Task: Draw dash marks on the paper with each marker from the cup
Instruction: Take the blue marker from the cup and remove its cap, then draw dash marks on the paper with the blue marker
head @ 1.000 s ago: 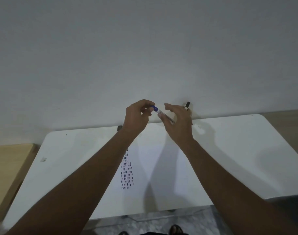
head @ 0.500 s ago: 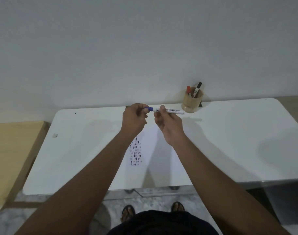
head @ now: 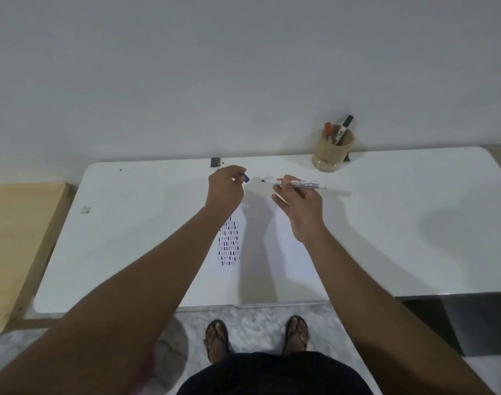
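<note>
My right hand (head: 300, 203) holds a white board marker (head: 300, 184) level above the table, its bare blue tip pointing left. My left hand (head: 226, 188) is closed on the marker's blue cap (head: 246, 178), a short gap away from the tip. Below my hands lies a white sheet of paper (head: 272, 252) with columns of short dark dash marks (head: 229, 243) on its left part. A tan cup (head: 332, 151) stands at the table's back edge to the right, holding a red-capped marker (head: 327, 128) and a black-capped marker (head: 344, 125).
The white table (head: 129, 223) reaches to a grey wall behind. A small dark clip (head: 216, 161) sits at the back edge and a small tag (head: 85, 209) lies at the left. A wooden surface (head: 12, 238) adjoins the table's left side. My sandalled feet show below.
My hands have pulled apart: the blue cap came off the marker and stays in my left hand. The camera has tilted down, so the cup and the floor came into view.
</note>
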